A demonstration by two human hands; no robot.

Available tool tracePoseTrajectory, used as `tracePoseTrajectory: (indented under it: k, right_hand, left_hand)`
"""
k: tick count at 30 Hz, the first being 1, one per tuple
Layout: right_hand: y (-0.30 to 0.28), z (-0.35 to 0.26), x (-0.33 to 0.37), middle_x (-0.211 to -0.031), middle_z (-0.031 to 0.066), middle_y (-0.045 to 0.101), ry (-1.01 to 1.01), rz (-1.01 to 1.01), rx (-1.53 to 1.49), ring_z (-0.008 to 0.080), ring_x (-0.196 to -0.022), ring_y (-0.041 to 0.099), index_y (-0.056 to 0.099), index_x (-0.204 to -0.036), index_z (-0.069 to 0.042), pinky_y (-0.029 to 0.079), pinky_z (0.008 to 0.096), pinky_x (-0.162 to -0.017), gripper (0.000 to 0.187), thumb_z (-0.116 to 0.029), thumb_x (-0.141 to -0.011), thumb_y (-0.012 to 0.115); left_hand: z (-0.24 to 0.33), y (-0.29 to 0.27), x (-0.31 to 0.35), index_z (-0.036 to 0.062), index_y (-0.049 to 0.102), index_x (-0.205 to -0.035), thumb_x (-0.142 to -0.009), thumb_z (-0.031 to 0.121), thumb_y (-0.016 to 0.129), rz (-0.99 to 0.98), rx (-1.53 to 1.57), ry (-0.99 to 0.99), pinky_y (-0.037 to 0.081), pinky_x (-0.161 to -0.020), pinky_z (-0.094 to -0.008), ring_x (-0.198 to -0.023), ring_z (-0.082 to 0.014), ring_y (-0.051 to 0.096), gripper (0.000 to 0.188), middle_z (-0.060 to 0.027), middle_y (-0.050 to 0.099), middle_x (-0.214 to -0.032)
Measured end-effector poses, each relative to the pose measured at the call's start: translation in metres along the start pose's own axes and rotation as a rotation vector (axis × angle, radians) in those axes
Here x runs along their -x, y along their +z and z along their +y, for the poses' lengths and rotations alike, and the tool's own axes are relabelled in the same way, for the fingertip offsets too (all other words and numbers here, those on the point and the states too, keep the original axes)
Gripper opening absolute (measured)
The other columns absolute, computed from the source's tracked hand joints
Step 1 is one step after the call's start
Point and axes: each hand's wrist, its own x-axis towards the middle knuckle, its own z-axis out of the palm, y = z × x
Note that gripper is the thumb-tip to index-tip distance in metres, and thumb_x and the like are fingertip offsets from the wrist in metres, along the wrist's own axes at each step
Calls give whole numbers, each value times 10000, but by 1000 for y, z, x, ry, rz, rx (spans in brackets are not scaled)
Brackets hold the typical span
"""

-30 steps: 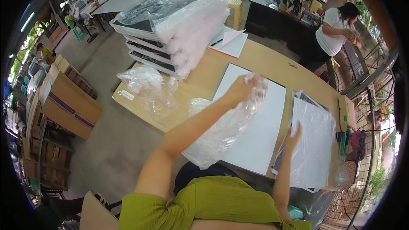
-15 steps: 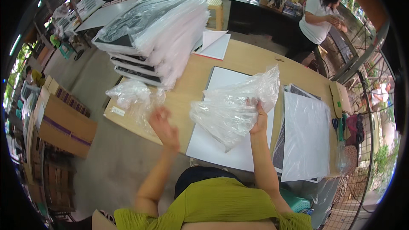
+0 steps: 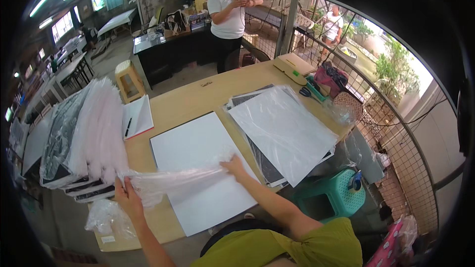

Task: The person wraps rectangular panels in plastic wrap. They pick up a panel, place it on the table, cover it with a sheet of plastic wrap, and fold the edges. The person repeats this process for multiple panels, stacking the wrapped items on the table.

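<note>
While the left hand (image 3: 129,199) and right hand (image 3: 237,168) grip opposite ends of a clear, crinkled plastic sheet (image 3: 175,182), it veils the left edge of a flat white rectangular board (image 3: 193,138); the plastic's right end looks blurred.

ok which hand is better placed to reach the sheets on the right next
Probably the right hand: it holds the clear plastic at the end nearer those sheets; the left hand is at the opposite end.

I can read no text from here. A white label (image 3: 108,239) sits on the table's (image 3: 173,100) near left corner, an illegible dark mark (image 3: 206,84) near its far edge.
</note>
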Motion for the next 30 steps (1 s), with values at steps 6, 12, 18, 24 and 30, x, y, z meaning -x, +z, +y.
tracePoseTrajectory:
  k: [6,12,18,24,30]
  right_hand:
    - [16,-116,89,-1024,138,593,-948,-176,381,201,-895,569,508,-1176,-16,458,306,-782,519,-101,-700,697]
    - [-40,-115,89,-775,-27,576,-616,-140,51,66,-728,526,617,-896,-9,421,214,-654,137,38,-801,530]
    - [-98,-106,79,-771,87,625,-393,-97,957,230,-715,605,609,-1002,-11,459,304,-647,298,-95,-723,672]
    - [25,-158,116,-811,125,628,-917,-290,503,258,-738,612,607,-955,-1,484,335,-672,357,-106,-649,758]
    - [11,-140,81,-800,78,616,-576,-337,200,116,-723,577,599,-897,10,484,266,-673,231,22,-691,702]
  left_hand:
    - [125,53,1,65,562,-869,-784,178,657,-733,-24,346,388,-468,-352,-448,-229,503,171,-100,558,-588]
    - [103,35,-25,58,538,-891,-740,168,708,-1008,-134,232,447,-555,-321,-549,-193,564,253,-63,562,-648]
    - [56,57,-25,20,549,-881,-710,109,728,-913,300,36,458,-580,-300,-638,-135,578,263,-30,577,-805]
    - [100,74,-9,43,483,-1082,-677,60,734,-1024,230,33,490,-621,-307,-691,-170,598,476,-69,584,-830]
    - [37,30,-28,35,420,-1236,-685,112,759,-1239,110,-93,475,-697,-246,-782,-139,561,651,-91,558,-988]
